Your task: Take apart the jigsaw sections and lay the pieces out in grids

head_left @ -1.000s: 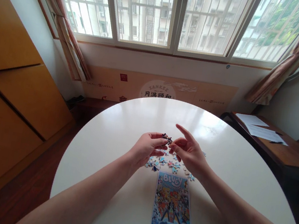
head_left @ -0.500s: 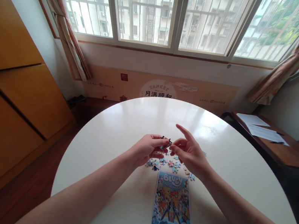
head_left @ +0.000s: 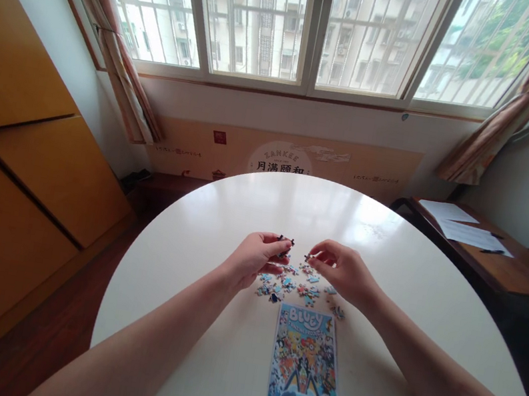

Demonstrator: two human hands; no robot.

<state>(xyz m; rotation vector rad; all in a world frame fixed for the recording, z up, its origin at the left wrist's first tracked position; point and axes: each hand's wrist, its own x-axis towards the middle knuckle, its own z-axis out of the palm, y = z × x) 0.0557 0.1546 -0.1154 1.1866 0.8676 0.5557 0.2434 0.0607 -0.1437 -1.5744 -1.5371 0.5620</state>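
Over the white table, my left hand is closed on a few dark jigsaw pieces, pinched between thumb and fingers. My right hand, a little apart to the right, pinches a small dark jigsaw piece at its fingertips. Below and between the hands lie several loose jigsaw pieces in blue, orange and white, partly hidden by the hands. Nearer to me lies a printed picture sheet with "Bluey" lettering, a blue cartoon dog face and a torn lower edge.
The round white table carries all of this. At the right stands a brown side table with paper sheets and pens. A wooden cabinet is at the left, and windows are ahead.
My hands have moved apart from where they met. The right index finger, stretched out before, is now curled, and a single piece shows at the right fingertips.
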